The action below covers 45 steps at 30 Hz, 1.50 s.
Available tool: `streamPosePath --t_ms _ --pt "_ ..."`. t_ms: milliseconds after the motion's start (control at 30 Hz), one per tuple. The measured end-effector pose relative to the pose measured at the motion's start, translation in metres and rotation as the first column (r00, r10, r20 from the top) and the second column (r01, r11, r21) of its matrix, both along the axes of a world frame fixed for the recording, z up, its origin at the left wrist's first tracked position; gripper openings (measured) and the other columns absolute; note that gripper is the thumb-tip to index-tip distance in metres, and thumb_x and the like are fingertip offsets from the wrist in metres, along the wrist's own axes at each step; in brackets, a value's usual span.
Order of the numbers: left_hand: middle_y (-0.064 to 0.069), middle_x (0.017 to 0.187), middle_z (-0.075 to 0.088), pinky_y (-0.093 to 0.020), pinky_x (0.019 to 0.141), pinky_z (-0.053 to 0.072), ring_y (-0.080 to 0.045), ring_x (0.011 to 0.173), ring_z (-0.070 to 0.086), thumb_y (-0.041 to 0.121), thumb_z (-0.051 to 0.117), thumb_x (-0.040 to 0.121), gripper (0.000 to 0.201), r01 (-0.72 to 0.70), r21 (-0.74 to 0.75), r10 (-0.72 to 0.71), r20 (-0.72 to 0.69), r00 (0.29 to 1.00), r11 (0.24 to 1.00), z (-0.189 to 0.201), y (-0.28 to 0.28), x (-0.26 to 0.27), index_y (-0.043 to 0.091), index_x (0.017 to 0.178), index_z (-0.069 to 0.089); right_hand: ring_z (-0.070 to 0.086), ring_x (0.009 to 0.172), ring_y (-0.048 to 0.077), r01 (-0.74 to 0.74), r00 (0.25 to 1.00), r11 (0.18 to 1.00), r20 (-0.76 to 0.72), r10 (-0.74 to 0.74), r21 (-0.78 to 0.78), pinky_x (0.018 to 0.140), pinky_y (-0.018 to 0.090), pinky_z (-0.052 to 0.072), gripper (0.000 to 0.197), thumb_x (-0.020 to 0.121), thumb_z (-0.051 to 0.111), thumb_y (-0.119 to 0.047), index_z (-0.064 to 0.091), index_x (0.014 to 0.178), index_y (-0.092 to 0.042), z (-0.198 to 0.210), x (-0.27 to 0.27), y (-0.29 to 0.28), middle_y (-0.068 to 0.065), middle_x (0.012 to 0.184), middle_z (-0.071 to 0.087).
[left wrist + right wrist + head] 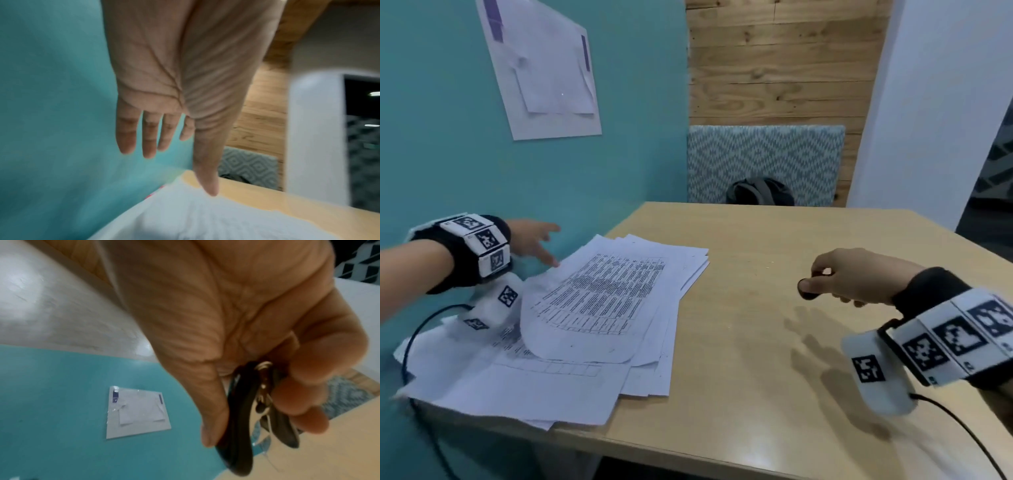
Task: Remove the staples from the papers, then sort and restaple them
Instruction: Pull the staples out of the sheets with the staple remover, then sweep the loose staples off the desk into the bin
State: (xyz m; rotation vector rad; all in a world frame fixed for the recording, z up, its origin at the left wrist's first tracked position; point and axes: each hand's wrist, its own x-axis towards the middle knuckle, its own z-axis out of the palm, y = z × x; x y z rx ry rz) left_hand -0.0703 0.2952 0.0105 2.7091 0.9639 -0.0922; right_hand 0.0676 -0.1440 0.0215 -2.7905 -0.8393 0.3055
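A loose pile of printed papers (599, 308) lies spread on the left part of the wooden table (774, 359); its top sheet curls upward. My left hand (534, 240) hovers over the pile's far left edge with fingers straight and spread, holding nothing. In the left wrist view that hand (164, 129) hangs open, its thumb tip near the white papers (195, 219). My right hand (852, 277) floats above the table's right side, gripping a black staple remover (808, 291). The right wrist view shows thumb and fingers squeezing the black staple remover (242, 426) with its metal claws.
A teal wall (448, 137) borders the table on the left, with a white sheet (544, 68) taped to it. Beyond the far edge stand a patterned chair back (763, 161) and a dark bag (760, 192). Cables trail from both wrists.
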Motion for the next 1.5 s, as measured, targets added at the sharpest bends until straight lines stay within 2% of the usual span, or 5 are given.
streamPosePath --t_ms 333,667,800,1367,1500 --pt "0.005 0.152 0.019 -0.024 0.113 0.017 -0.013 0.140 0.019 0.077 0.041 0.075 0.080 0.783 -0.128 -0.767 -0.350 0.538 0.608 -0.036 -0.210 -0.034 0.037 0.143 0.026 0.048 0.053 0.017 -0.236 0.971 0.971 -0.046 0.234 -0.041 0.049 0.022 0.035 0.037 0.099 0.035 -0.036 0.052 0.084 -0.007 -0.004 -0.010 0.108 0.004 0.063 0.053" --pt "0.009 0.128 0.041 -0.019 0.095 0.036 -0.007 0.111 0.045 0.076 0.028 0.067 0.083 0.706 0.076 -0.681 -0.208 0.702 0.704 -0.054 -0.200 -0.055 0.028 0.134 0.035 0.035 0.041 0.008 -0.579 0.815 0.815 0.024 0.579 0.005 0.042 0.015 0.036 0.039 0.090 0.056 -0.015 0.040 0.054 -0.013 -0.043 -0.054 0.215 0.000 0.052 0.035" --pt "0.007 0.120 0.042 -0.019 0.078 0.032 -0.008 0.096 0.044 0.079 0.018 0.058 0.089 0.675 0.075 -0.638 -0.264 0.723 0.734 -0.053 -0.203 -0.055 0.023 0.124 0.039 0.059 0.092 0.025 -0.523 0.852 0.842 -0.096 0.515 -0.133 0.091 0.035 0.049 0.043 0.090 0.060 -0.016 0.049 0.131 -0.009 -0.048 -0.041 0.214 0.013 0.106 0.063" --pt "0.010 0.138 0.034 -0.033 0.100 0.037 -0.012 0.124 0.036 0.050 0.035 0.094 0.052 0.770 0.241 -0.777 -0.088 0.623 0.590 -0.060 -0.309 -0.032 0.034 0.142 0.023 0.051 0.114 0.009 0.088 0.995 0.996 0.037 -0.089 0.024 0.093 0.026 0.039 0.054 0.086 0.051 -0.052 0.043 0.136 -0.035 -0.031 -0.067 -0.125 -0.016 0.126 0.050" --pt "0.008 0.139 0.038 -0.032 0.100 0.038 -0.012 0.125 0.038 0.059 0.034 0.091 0.058 0.851 0.176 -0.865 0.195 0.463 0.495 -0.081 -0.392 -0.022 0.030 0.141 0.032 0.053 0.096 0.008 0.302 0.842 0.677 0.146 -0.520 0.671 0.083 0.032 0.041 0.026 0.089 0.057 -0.039 0.058 0.114 -0.031 -0.083 -0.077 -0.209 -0.010 0.109 0.055"
